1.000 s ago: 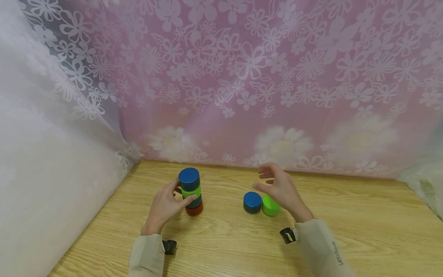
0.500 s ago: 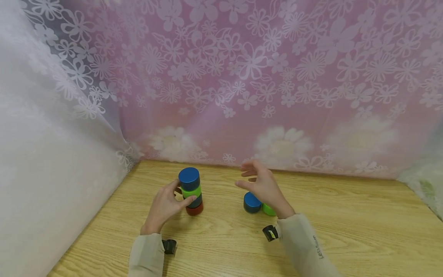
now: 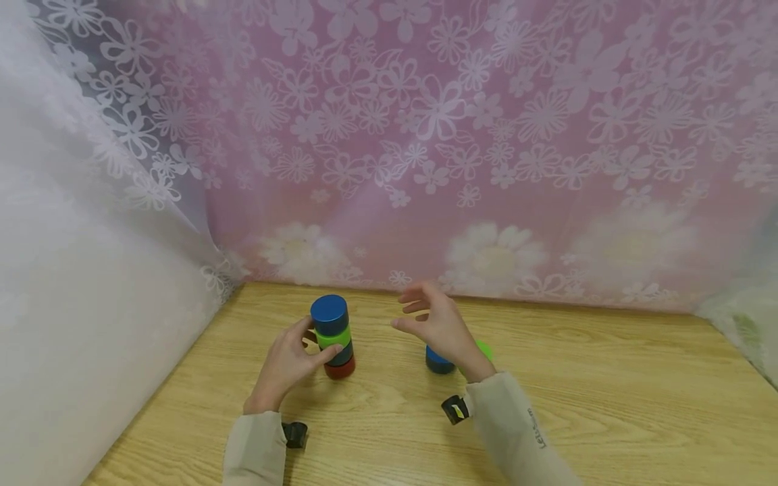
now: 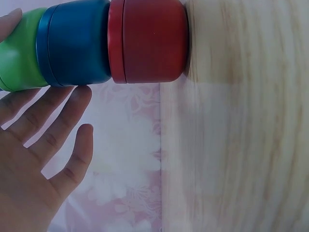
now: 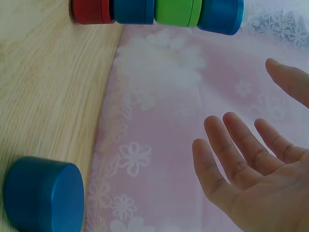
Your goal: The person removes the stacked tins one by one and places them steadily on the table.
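Small round lidded tins stand stacked at the left of the table in the head view: a red tin at the bottom, a blue tin on it, then a green tin, and another blue tin on top. My left hand holds the stack around its middle, thumb on the near side and fingers behind. My right hand hovers to the right of the stack with nothing in it, fingers loosely spread. Behind my right wrist, a loose blue tin and a green tin are partly hidden.
The wooden table runs back to a pink flowered curtain. White cloth hangs along the left side. Black wrist cameras sit below both hands.
My right hand has moved left, from above the loose green tin toward the stack, still holding nothing. My left hand has stayed on the stack, which stands as before.
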